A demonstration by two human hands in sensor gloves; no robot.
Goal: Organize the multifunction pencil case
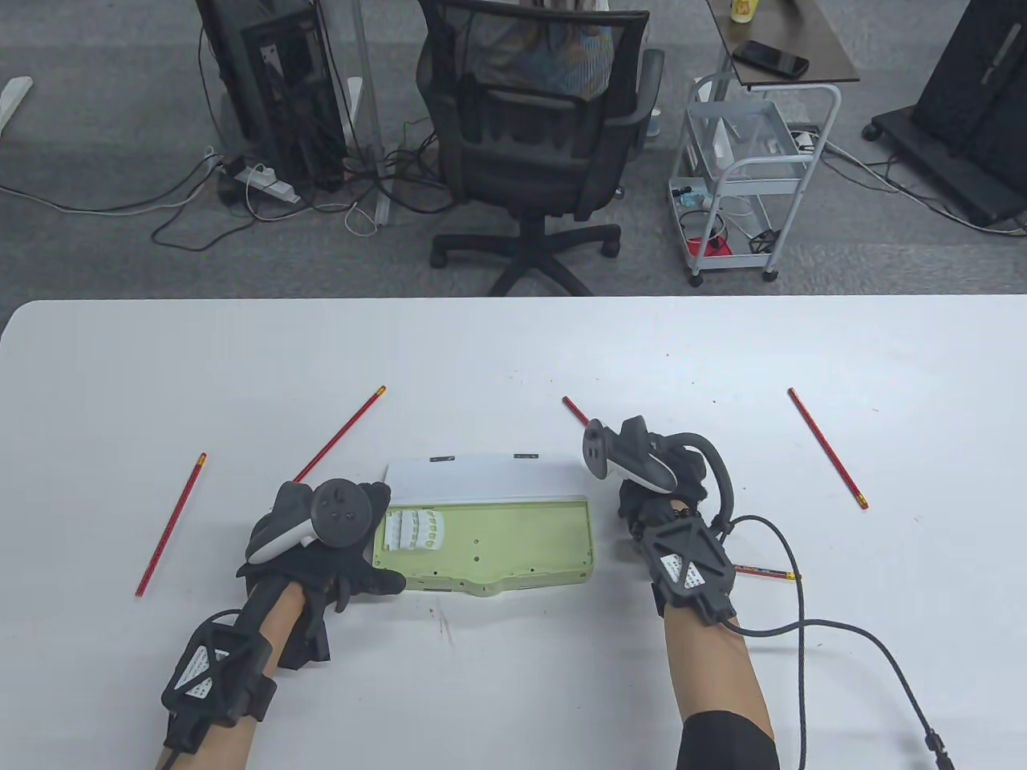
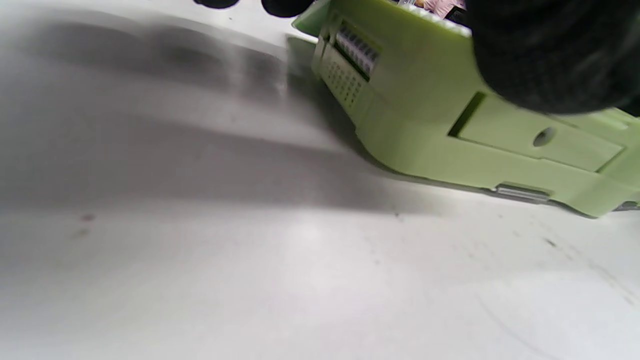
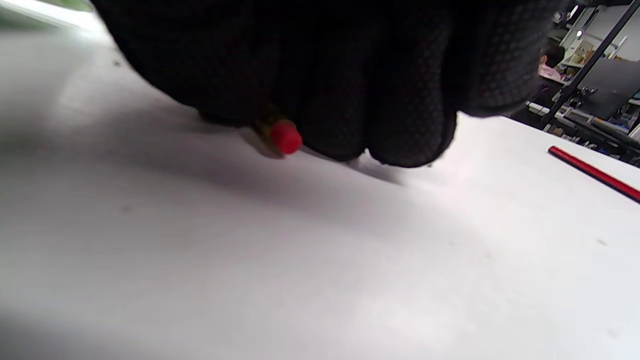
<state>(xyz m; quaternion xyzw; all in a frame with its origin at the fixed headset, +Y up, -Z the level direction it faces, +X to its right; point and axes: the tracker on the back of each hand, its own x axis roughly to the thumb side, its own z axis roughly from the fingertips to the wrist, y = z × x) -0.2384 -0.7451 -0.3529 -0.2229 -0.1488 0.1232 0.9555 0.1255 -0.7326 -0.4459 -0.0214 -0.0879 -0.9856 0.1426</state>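
Observation:
The green pencil case (image 1: 513,545) lies open in the middle of the table, its white lid (image 1: 473,480) folded back and a white ridged insert (image 1: 413,531) at its left end. My left hand (image 1: 353,553) holds the case's left end, thumb on the front corner; the left wrist view shows the case's green side (image 2: 425,110) under the thumb. My right hand (image 1: 642,497) is just right of the case, fingers curled down on a red pencil (image 1: 575,409). That pencil's red eraser end (image 3: 285,137) pokes out beneath the gloved fingers (image 3: 400,120).
More red pencils lie loose on the table: far left (image 1: 170,525), behind the left hand (image 1: 341,433), far right (image 1: 828,447), and one under the right wrist (image 1: 766,573). The glove cable (image 1: 842,634) trails at the right. An office chair (image 1: 529,136) and a cart (image 1: 746,176) stand beyond the table.

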